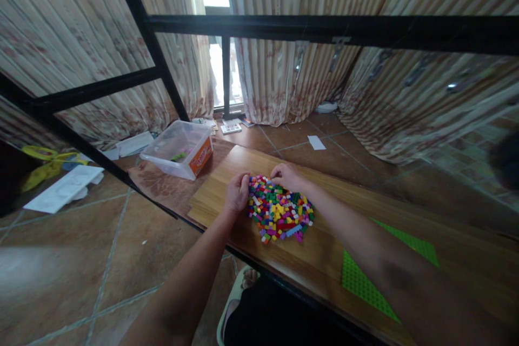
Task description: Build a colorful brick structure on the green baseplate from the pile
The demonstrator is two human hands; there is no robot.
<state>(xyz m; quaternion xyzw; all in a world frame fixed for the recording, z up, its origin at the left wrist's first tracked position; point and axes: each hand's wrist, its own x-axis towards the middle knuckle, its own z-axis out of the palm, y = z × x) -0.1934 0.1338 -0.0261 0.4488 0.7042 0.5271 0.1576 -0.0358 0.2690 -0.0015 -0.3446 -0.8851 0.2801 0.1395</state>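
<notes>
A heap of small toy building bricks in many colours lies on the wooden tabletop. My left hand is at the heap's left edge, its fingers curled together with the thumb against them. Whatever it may hold is hidden. At the heap's far side my right hand has its fingertips bent down and pinched together over the bricks. Anything between those fingertips is too small to make out. Partly beneath my right forearm, a green studded baseplate lies flat on the wood.
Beyond the table's left end, a clear plastic bin with an orange label holds a few green and pink pieces. A black metal frame crosses in front of the curtains. White sheets and a yellow bag lie at left.
</notes>
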